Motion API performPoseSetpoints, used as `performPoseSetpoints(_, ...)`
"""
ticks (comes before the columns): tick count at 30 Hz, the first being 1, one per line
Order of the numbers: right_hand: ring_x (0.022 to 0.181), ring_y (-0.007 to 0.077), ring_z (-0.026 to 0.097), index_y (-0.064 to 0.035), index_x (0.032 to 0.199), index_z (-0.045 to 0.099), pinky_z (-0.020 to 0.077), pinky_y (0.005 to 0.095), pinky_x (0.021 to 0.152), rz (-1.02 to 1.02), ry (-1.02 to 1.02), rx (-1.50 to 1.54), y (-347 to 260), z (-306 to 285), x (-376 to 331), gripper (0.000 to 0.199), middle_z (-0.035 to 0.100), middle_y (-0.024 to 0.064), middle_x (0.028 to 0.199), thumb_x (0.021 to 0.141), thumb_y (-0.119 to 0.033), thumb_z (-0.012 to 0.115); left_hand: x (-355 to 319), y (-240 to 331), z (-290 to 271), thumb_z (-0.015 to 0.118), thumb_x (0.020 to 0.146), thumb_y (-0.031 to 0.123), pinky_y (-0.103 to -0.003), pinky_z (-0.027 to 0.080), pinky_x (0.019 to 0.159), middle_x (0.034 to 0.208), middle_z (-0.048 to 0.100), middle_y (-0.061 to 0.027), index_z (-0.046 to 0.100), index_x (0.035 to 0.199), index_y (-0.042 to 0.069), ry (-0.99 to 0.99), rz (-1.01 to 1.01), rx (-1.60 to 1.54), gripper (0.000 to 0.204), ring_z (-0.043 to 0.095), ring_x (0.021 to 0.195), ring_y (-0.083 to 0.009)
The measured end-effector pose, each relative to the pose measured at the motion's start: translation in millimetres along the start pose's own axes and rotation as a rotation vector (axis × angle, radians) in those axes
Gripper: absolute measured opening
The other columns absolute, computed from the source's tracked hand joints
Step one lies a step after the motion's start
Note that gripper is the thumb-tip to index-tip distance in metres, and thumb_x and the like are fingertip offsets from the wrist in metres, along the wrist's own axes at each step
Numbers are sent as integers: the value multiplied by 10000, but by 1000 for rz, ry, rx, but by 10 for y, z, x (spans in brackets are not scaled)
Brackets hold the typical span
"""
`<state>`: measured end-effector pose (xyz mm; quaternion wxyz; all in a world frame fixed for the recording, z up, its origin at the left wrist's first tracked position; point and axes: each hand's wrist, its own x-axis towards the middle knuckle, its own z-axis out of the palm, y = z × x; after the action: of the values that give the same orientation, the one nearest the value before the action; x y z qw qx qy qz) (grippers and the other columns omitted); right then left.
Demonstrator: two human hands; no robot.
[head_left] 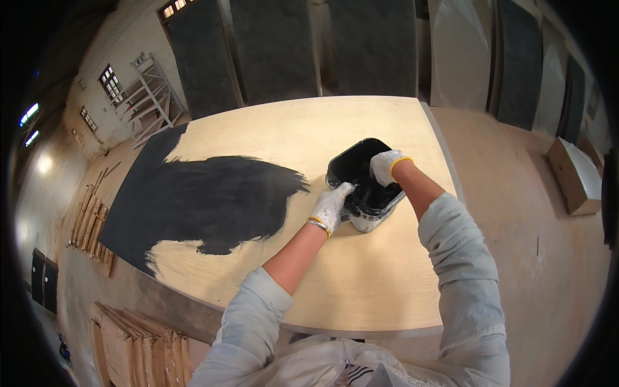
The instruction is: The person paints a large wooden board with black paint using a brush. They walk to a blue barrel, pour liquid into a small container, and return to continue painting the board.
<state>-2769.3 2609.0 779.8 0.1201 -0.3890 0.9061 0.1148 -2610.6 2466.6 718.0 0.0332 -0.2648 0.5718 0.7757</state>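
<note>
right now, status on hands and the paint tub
Left hand gloved, gripping near rim of black paint tub. Right hand inside tub. Tub sits on half-painted wooden panel. Nothing in the way.

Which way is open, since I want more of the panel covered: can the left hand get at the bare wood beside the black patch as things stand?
Probably yes. The left hand rests on the rim of the paint tub, and the bare wood of the panel lies open next to it, with nothing on it.

Pale wood board with black painted patch toward its left edge, black-filled white tub, white gloves with yellow cuffs, left hand, right hand
</note>
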Motion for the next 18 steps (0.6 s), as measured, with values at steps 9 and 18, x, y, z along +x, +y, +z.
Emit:
performPoseSetpoints(9,1045,321,765,-94,1098,815,606,440,820,20,53,-15,-10,-10,249,287,789,148,1101,845,-162,699,409,87,83,682,941,453,-395,531,715,1076,747,-45,743,1142,132,7,35,-12,384,690,873,-213)
performPoseSetpoints(18,1132,317,732,-127,1120,812,592,435,924,58,-56,-138,106,-150,411,306,766,141,1195,841,-212,718,748,81,125,675,971,371,-386,574,685,1001,758,-77,759,1107,69,29,75,-135,342,710,828,-202)
